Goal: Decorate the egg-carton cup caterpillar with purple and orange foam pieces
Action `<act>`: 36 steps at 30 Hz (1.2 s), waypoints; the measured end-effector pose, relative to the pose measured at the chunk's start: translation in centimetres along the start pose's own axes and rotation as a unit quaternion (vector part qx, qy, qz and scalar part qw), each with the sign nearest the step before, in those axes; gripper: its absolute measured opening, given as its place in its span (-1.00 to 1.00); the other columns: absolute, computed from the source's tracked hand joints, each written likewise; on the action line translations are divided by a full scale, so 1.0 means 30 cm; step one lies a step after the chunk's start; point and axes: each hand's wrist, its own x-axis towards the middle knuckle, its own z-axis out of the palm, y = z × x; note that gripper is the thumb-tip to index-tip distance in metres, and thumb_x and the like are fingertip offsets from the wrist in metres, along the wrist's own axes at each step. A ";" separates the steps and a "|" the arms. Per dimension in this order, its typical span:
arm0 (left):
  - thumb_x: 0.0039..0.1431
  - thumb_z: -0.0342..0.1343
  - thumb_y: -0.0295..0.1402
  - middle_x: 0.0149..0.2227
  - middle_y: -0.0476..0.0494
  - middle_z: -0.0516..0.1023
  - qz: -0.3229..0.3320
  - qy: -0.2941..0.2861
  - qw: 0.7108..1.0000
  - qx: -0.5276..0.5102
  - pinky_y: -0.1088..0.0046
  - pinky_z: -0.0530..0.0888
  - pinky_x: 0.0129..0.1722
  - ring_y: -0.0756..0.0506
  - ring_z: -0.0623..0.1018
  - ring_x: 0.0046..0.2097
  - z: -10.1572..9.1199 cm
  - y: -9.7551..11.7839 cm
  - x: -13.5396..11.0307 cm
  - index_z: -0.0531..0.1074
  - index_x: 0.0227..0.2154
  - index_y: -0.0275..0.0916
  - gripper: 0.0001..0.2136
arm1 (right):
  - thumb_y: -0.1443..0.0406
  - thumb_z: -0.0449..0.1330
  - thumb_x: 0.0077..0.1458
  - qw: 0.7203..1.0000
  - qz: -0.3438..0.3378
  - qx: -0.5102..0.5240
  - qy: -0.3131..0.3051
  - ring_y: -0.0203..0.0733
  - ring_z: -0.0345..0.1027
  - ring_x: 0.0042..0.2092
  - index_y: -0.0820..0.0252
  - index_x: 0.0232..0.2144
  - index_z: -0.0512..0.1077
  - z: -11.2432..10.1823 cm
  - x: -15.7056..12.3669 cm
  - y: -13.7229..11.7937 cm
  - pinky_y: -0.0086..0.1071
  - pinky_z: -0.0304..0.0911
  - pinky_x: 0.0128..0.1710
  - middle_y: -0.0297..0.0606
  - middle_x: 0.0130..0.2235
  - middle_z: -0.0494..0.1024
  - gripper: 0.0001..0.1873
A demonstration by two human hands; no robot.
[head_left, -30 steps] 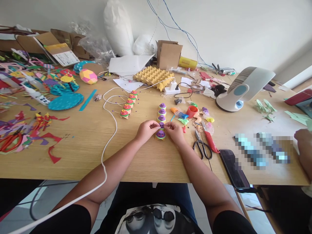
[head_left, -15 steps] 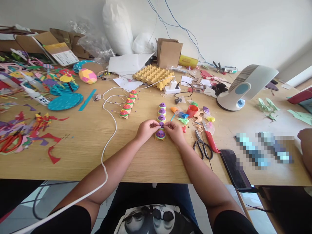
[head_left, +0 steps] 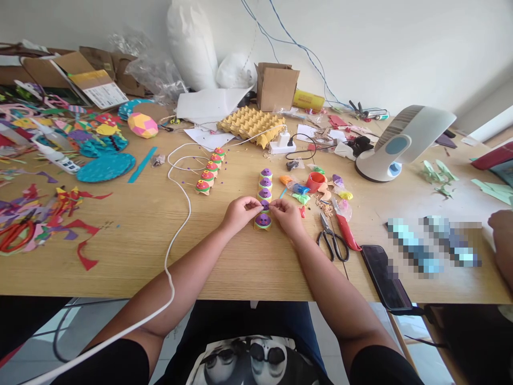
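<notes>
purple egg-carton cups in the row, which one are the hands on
The nearest purple cup, at the row's front end. The left hand and right hand pinch at its top; the three cups behind it sit untouched.

No legible text; label on cardboard box (head_left: 105,91) too small to read.

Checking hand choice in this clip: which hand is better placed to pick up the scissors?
Right, probably. The right hand is beside the scissors; the left hand sits across the purple caterpillar from them.
</notes>
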 end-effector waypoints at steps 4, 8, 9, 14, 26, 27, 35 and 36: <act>0.09 0.23 -0.21 -0.34 -0.07 0.61 -0.029 0.021 0.999 -0.039 0.45 0.45 -0.24 -0.05 0.52 -0.29 -0.008 0.008 -0.002 0.55 -0.37 -0.23 -0.82 | 0.18 0.25 0.00 1.000 -0.003 -0.011 -0.003 -0.23 0.37 -0.37 0.17 -0.38 0.51 -0.004 -0.002 0.001 -0.36 0.25 -0.33 -0.27 -0.35 0.58 -0.81; 0.09 0.21 -0.22 -0.33 -0.07 0.60 -0.034 0.030 0.998 -0.050 0.46 0.44 -0.23 -0.05 0.52 -0.28 -0.006 0.001 0.000 0.54 -0.35 -0.24 -0.81 | 0.20 0.24 0.01 1.000 -0.007 -0.027 -0.008 -0.25 0.33 -0.39 0.19 -0.36 0.50 -0.001 -0.008 -0.007 -0.37 0.22 -0.36 -0.27 -0.36 0.56 -0.82; 0.09 0.21 -0.22 -0.33 -0.07 0.59 -0.032 0.025 0.998 -0.049 0.46 0.44 -0.23 -0.04 0.52 -0.28 -0.005 -0.001 0.001 0.54 -0.34 -0.24 -0.81 | 0.22 0.24 0.00 0.999 -0.010 -0.033 -0.008 -0.25 0.33 -0.39 0.19 -0.36 0.50 0.001 -0.009 -0.009 -0.37 0.22 -0.36 -0.27 -0.35 0.55 -0.83; 0.08 0.19 -0.27 -0.31 -0.06 0.60 -0.025 0.012 0.999 -0.042 0.48 0.45 -0.22 -0.04 0.53 -0.27 -0.003 -0.002 0.001 0.55 -0.31 -0.24 -0.83 | 0.26 0.23 -0.03 0.998 -0.022 -0.061 -0.004 -0.24 0.34 -0.38 0.18 -0.36 0.49 0.006 -0.009 -0.010 -0.36 0.26 -0.34 -0.29 -0.37 0.55 -0.86; 0.08 0.18 -0.31 -0.29 -0.07 0.61 -0.015 0.008 0.999 -0.043 0.46 0.45 -0.21 -0.04 0.54 -0.26 -0.001 -0.008 0.002 0.54 -0.31 -0.24 -0.85 | 0.23 0.23 -0.02 0.997 -0.037 -0.072 -0.012 -0.28 0.20 -0.46 0.17 -0.35 0.45 0.010 -0.005 0.001 -0.40 0.15 -0.47 -0.33 -0.43 0.46 -0.84; 0.08 0.18 -0.31 -0.29 -0.07 0.61 -0.015 0.007 0.999 -0.044 0.46 0.45 -0.21 -0.04 0.54 -0.26 -0.001 -0.008 0.002 0.54 -0.31 -0.24 -0.85 | 0.22 0.24 -0.02 0.997 -0.036 -0.070 -0.014 -0.29 0.18 -0.47 0.16 -0.34 0.45 0.010 -0.005 0.001 -0.40 0.13 -0.48 -0.35 -0.45 0.44 -0.83; 0.08 0.17 -0.32 -0.29 -0.07 0.61 -0.018 0.004 0.999 -0.044 0.46 0.45 -0.21 -0.04 0.54 -0.25 -0.001 -0.002 0.001 0.55 -0.31 -0.24 -0.85 | 0.19 0.27 -0.02 0.997 -0.040 -0.057 -0.019 -0.30 0.16 -0.48 0.16 -0.35 0.42 0.010 -0.002 0.003 -0.40 0.10 -0.48 -0.37 -0.45 0.40 -0.80; 0.08 0.17 -0.32 -0.28 -0.07 0.61 -0.018 0.004 0.999 -0.043 0.46 0.45 -0.21 -0.04 0.54 -0.25 -0.001 -0.002 0.001 0.55 -0.31 -0.24 -0.85 | 0.19 0.27 -0.02 0.997 -0.039 -0.059 -0.018 -0.30 0.16 -0.48 0.16 -0.35 0.41 0.010 -0.002 0.002 -0.40 0.10 -0.48 -0.37 -0.45 0.40 -0.80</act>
